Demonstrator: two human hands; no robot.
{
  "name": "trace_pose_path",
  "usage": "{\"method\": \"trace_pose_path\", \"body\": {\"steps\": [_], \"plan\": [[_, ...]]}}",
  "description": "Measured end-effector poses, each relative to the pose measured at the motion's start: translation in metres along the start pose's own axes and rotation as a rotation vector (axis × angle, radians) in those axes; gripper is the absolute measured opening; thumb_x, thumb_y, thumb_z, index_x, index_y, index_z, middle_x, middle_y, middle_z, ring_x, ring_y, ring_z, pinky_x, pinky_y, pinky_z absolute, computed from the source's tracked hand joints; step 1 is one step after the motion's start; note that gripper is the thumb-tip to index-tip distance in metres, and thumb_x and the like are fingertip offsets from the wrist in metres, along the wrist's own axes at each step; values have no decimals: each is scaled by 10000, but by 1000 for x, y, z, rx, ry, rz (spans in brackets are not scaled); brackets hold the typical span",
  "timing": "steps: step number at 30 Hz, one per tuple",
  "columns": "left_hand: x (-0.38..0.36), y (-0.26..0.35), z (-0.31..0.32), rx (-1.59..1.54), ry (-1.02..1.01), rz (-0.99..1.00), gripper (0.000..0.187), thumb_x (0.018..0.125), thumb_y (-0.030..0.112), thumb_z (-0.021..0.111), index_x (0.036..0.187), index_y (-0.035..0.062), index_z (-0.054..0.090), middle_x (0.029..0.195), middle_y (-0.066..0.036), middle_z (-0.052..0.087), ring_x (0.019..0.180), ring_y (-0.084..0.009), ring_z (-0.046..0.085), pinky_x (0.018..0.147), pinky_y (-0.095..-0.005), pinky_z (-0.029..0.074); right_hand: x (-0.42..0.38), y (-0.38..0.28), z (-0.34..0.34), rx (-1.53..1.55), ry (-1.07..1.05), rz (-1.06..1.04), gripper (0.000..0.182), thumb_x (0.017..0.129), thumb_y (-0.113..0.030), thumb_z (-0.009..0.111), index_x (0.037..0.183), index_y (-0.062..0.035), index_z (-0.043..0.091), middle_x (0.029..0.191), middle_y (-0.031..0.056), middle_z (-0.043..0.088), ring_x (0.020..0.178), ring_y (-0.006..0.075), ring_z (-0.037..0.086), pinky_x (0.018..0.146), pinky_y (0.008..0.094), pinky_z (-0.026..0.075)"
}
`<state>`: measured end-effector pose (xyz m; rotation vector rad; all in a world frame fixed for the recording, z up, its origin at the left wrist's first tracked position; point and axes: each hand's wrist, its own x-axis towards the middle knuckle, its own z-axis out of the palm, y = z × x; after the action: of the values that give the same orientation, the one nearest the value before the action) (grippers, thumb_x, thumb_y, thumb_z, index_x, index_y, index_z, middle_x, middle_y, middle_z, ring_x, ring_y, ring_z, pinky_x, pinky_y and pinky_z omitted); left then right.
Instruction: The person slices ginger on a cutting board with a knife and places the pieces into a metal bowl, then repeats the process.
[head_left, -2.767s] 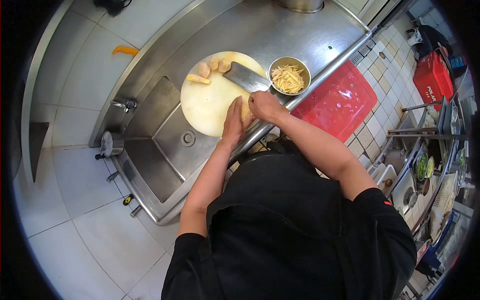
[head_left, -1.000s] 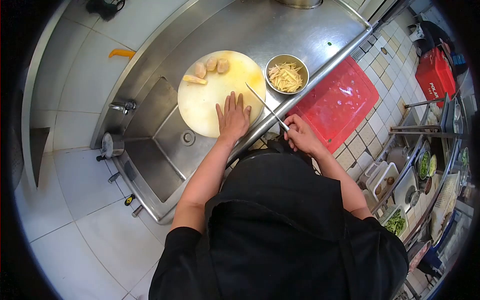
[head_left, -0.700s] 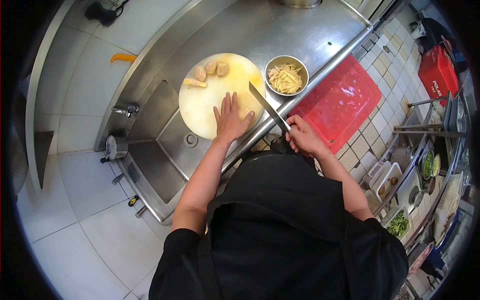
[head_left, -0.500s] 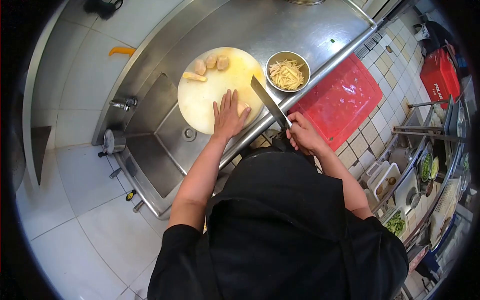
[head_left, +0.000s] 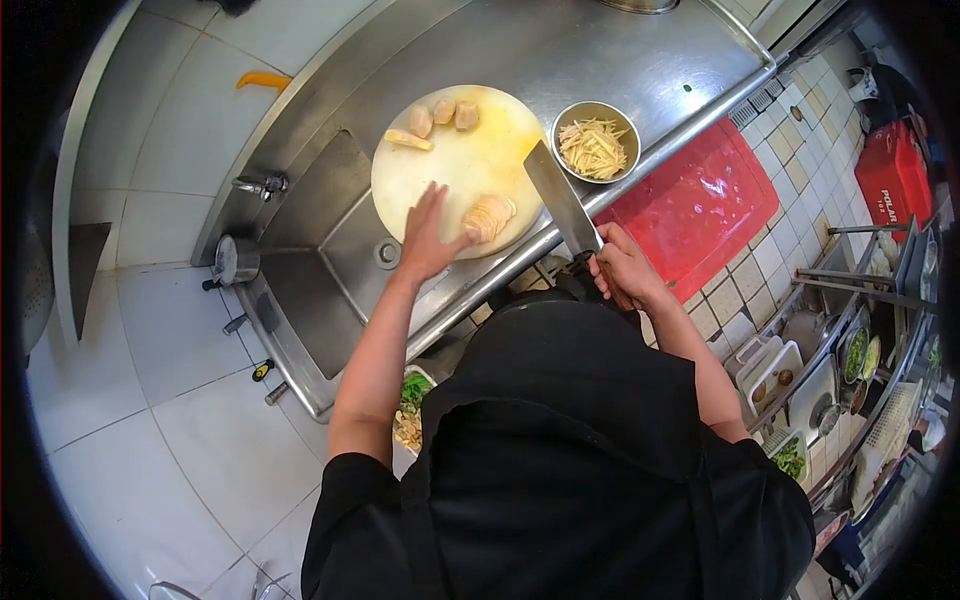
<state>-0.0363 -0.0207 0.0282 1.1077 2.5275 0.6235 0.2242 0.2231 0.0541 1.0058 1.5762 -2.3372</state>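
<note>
Metal bowl (head_left: 628,163) holds pale strips (head_left: 592,148); right hand (head_left: 625,268) grips cleaver (head_left: 563,203); left hand (head_left: 428,240) spread open.

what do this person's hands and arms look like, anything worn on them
The left hand and right hand are bare, with no gloves or watch visible. Both forearms are uncovered, below short, plain black sleeves.

Brushed, softly glossy metal is seen on the tabletop (head_left: 520,50); smooth, matt, plastic-looking white is shown by the cutting board (head_left: 460,185) (yellow-stained in places), and shiny red by the tray (head_left: 690,205).
</note>
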Motion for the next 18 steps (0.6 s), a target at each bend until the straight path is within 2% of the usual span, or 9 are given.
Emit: {"method": "trace_pose_path", "body": {"steps": [1,2,6,8,11,15,17,18], "plan": [[-3,11,2,134,-120,14,1046,832,604,715,1584,45,247,1655,-204,216,1538,-344,199,1248,-532,103,0,0,0,-4,-3,7,255,937,-103,423,1188,-68,459,754,45,549,512,122,524,443,289,456],[-4,18,7,195,-155,6,1101,814,645,710,1595,48,215,1663,-187,200,1545,-322,183,1249,-545,82,1,0,0,-5,-2,8,255,937,-103,423,1188,-68,459,754,45,549,512,122,524,443,289,456],[4,20,29,224,-165,-10,1122,837,714,632,1608,48,163,1675,-162,175,1555,-298,152,1247,-559,45,0,-1,1,-50,23,28,250,939,-105,423,1184,-66,459,753,48,545,512,125,524,443,291,457],[8,14,38,272,-161,54,1099,881,748,530,1612,40,116,1675,-165,177,1559,-311,136,1239,-572,29,0,-2,2,-57,29,28,242,939,-106,423,1175,-67,463,753,48,544,512,125,523,443,290,457],[7,13,37,276,-182,76,1061,911,754,463,1613,41,110,1679,-169,158,1562,-312,121,1237,-577,27,-1,1,4,-98,32,37,274,937,-116,417,1206,-91,462,761,37,536,530,122,515,464,287,459],[7,10,40,260,-182,76,1123,879,772,502,1617,40,79,1684,-152,149,1566,-292,101,1244,-562,-11,-2,0,8,-105,46,30,270,941,-113,420,1205,-81,466,758,39,535,526,120,517,459,289,455],[-1,13,35,107,32,66,1049,870,657,645,1585,25,208,1633,-171,273,1533,-315,205,1244,-543,85,-2,-2,11,-118,41,29,280,940,-114,417,1216,-94,464,766,34,534,531,117,516,463,284,458],[-6,12,29,111,33,64,1049,870,657,645,1585,25,208,1633,-171,273,1533,-315,205,1244,-543,85,-4,-4,11,-115,45,31,284,939,-113,419,1219,-94,464,765,35,533,532,117,516,463,285,457]]}}
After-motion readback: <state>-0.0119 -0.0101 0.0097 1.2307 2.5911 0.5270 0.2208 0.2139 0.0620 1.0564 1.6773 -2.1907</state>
